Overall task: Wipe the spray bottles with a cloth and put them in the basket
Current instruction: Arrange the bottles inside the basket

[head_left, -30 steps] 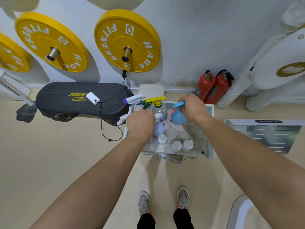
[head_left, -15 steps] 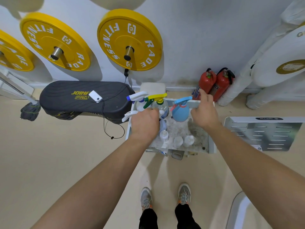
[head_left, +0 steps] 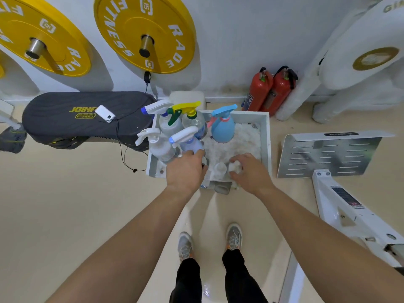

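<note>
A white basket (head_left: 265, 136) stands on the floor by the wall with several spray bottles upright inside. A round blue bottle (head_left: 223, 129) is at the back, beside a clear one with a yellow trigger (head_left: 192, 119). Two white-trigger bottles (head_left: 157, 146) and a purple one (head_left: 190, 145) crowd the left side. A crumpled white cloth (head_left: 232, 142) lines the bottom. My left hand (head_left: 185, 170) reaches into the front left, fingers curled over a small white bottle that is mostly hidden. My right hand (head_left: 250, 172) grips another small white bottle (head_left: 236, 166) at the front right. A third small white bottle (head_left: 219, 168) stands between my hands.
A black padded bench (head_left: 83, 115) with a phone (head_left: 105, 113) and cable lies left of the basket. Two red fire extinguishers (head_left: 272, 89) stand behind it. A slotted metal footplate (head_left: 328, 154) is on the right. Yellow weight plates (head_left: 145, 33) hang on the wall. My feet are just below the basket.
Both hands have dropped from the spray bottles at the back to the small bottles at the basket's front. The blue bottle was let go and stands in the basket.
</note>
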`<state>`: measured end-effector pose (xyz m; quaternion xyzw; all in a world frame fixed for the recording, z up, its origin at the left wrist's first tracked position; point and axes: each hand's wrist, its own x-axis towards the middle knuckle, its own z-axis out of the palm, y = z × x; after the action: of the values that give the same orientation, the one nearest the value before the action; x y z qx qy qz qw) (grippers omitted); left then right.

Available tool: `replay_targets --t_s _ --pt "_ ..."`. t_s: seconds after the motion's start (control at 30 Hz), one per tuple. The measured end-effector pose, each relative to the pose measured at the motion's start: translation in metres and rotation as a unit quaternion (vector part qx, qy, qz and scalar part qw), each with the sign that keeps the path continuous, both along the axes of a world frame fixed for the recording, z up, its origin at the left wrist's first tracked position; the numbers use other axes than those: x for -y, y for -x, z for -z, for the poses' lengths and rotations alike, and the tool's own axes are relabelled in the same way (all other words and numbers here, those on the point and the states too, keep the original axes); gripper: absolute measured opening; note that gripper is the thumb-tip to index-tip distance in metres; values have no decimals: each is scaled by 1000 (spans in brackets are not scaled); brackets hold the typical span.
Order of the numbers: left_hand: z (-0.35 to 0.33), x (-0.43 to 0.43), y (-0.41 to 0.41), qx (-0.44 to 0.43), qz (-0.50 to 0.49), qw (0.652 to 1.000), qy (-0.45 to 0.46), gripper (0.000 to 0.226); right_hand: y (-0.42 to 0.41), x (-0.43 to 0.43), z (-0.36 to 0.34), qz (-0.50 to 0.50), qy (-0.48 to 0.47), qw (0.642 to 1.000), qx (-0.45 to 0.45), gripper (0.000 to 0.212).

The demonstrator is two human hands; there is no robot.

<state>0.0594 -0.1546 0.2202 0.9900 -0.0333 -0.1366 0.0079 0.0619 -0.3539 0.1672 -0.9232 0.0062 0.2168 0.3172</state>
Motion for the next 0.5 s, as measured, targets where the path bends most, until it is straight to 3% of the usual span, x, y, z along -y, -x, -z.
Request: replay_targets --t_s 0.23,0.5 --pt "7 7 -13 -14 -5 999 -52 17 -13 8 -3 -14 32 999 10 29" --pt "-5 23 -23 3 5 998 -58 17 -67 54 -24 84 75 992 53 27"
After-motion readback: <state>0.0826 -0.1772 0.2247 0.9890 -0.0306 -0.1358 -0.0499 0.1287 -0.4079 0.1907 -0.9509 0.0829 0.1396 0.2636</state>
